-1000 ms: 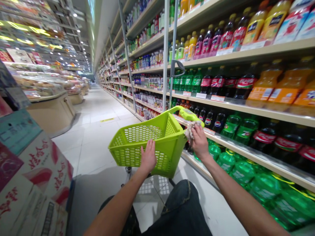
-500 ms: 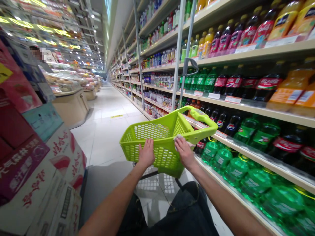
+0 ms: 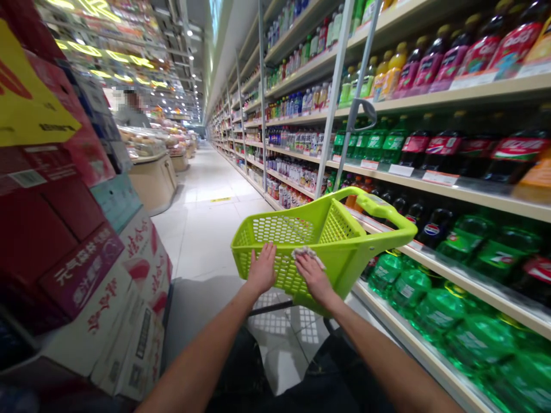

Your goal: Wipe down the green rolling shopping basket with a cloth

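Observation:
A lime-green plastic shopping cart [image 3: 350, 267] with perforated basket walls stands sideways before me, its handle to the right. Flat against the near wall, just below the rim, lies my left hand [image 3: 262, 272], fingers extended and nothing in it. To its right, my right hand [image 3: 317, 282] presses a crumpled whitish cloth [image 3: 307, 252] to the same wall. The cloth bunches out around the fingertips, and the palm hides part of it. Inside the basket I see only the green far wall and the inner flap.
Shelves of soda bottles [image 3: 469, 338] run along the right side, close to the cart handle. Stacked drink cartons [image 3: 103, 321] stand at left. A tiled aisle [image 3: 206, 229] stretches ahead, with a person [image 3: 131, 112] behind display counters [image 3: 150, 178] farther off.
My right hand has slid the cloth leftward along the cart wall, closer to my left hand. The left hand stays on the wall. The whole view has turned left, so the cart sits farther right.

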